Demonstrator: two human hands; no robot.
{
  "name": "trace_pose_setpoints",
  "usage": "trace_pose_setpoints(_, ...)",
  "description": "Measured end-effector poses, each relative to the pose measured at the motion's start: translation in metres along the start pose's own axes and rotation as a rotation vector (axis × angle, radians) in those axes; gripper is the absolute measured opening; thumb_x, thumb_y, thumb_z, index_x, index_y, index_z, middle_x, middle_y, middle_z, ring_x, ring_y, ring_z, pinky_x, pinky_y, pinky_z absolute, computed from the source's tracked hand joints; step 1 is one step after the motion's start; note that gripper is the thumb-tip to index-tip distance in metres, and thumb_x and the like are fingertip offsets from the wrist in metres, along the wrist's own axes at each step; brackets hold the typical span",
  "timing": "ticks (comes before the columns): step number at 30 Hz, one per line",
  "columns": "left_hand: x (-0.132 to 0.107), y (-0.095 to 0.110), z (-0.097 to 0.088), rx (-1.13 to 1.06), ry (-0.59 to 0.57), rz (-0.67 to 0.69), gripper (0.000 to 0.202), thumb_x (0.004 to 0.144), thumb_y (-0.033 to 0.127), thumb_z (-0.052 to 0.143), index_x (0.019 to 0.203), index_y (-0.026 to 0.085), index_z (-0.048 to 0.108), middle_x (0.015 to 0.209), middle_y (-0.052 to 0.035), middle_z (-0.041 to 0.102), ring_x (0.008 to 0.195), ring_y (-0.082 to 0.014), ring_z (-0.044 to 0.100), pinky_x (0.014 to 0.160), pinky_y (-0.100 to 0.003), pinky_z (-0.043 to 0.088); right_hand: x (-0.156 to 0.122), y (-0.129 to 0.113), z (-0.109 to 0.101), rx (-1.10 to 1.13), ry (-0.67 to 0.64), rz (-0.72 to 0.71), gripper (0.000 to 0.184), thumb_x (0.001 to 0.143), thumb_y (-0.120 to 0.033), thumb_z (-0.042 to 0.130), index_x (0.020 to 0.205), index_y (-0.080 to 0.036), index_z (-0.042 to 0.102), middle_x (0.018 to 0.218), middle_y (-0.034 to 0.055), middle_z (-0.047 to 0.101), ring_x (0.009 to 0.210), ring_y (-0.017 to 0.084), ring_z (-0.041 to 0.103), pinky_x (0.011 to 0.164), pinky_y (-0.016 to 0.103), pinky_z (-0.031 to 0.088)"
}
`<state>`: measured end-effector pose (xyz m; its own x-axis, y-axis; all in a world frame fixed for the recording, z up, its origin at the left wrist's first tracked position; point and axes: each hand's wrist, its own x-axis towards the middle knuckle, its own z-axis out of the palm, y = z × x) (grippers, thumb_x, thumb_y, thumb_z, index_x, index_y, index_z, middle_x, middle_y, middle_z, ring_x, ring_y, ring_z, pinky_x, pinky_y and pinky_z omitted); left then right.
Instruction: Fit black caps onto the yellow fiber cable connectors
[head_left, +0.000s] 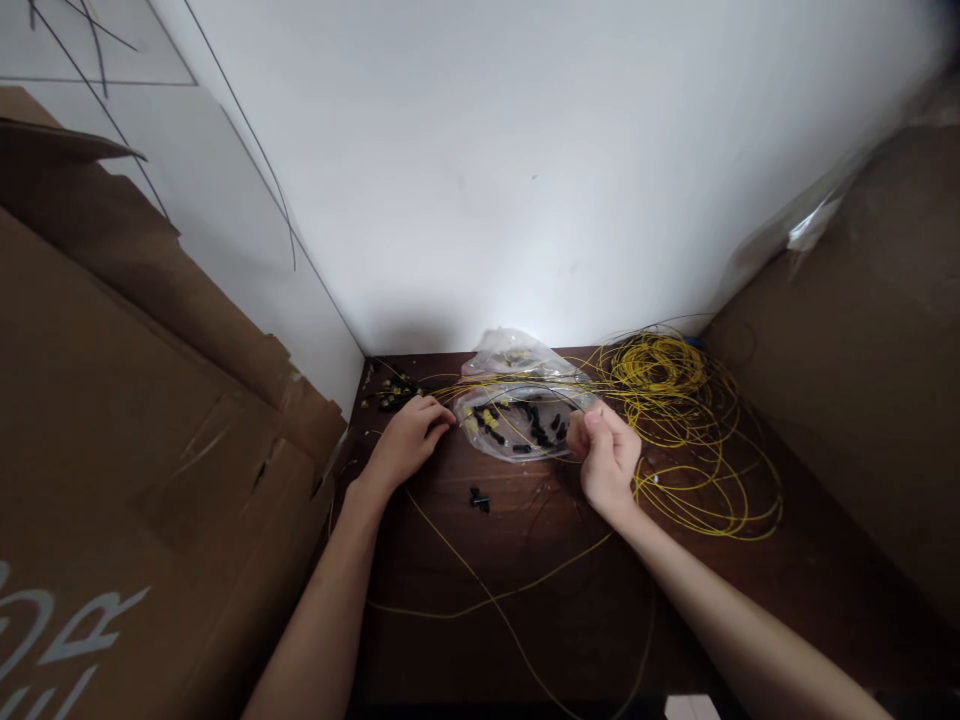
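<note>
The right hand [609, 455] is curled closed, seemingly on a thin wire [564, 393] arching toward the left hand [411, 437], whose fingertips are bunched, though I cannot tell whether they pinch it; between and just beyond the hands lies a clear bag [504, 347] with small black pieces [537, 428]; a hard pull could snag the yellow coils [660, 365] beyond the right hand, or drag the bag.
</note>
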<state>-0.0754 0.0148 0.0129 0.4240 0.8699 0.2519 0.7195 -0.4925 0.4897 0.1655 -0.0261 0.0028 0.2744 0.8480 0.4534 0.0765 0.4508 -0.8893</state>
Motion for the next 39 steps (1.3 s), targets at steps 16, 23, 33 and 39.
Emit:
trace_pose_setpoints(16,0.001,0.013,0.008,0.057,0.022,-0.033,0.016,0.084,0.028,0.052,0.088,0.018,0.063,0.088,-0.0045,0.061,0.085,-0.0183,0.053,0.076,-0.031,0.042,-0.003,-0.003,0.001,-0.027,-0.081,-0.027,0.042,0.088,-0.042,0.040,0.053,-0.021,0.030,0.047,-0.0047,0.030,0.042,0.008,0.028,0.043,0.024,0.023)
trace_pose_setpoints(23,0.005,0.025,0.014,-0.035,0.140,-0.087,0.018,0.084,0.025,0.049,0.077,0.016,0.063,0.083,-0.0044,0.059,0.079,-0.0161,0.053,0.072,-0.029,0.042,0.004,-0.015,0.001,-0.078,-0.193,0.037,0.037,0.088,-0.037,0.043,0.057,-0.018,0.047,0.050,-0.0034,0.038,0.046,0.008,0.033,0.045,0.024,0.025)
trace_pose_setpoints(33,0.006,0.029,0.028,-0.032,0.169,-0.106,0.018,0.082,0.022,0.052,0.096,0.017,0.062,0.089,-0.0057,0.061,0.085,-0.0182,0.055,0.076,-0.030,0.042,0.015,-0.016,0.001,0.158,-0.339,0.301,0.028,0.082,-0.041,0.054,0.076,-0.015,0.064,0.044,-0.0053,0.046,0.037,0.005,0.036,0.038,0.019,0.025)
trace_pose_setpoints(39,0.007,0.046,0.020,-0.361,0.105,-0.099,0.022,0.084,0.029,0.051,0.085,0.015,0.068,0.073,-0.0040,0.065,0.073,-0.0162,0.058,0.072,-0.027,0.043,0.020,-0.012,0.001,0.309,-0.240,0.397,0.024,0.076,-0.038,0.062,0.085,-0.015,0.064,0.061,0.0020,0.064,0.043,0.008,0.051,0.032,0.017,0.031)
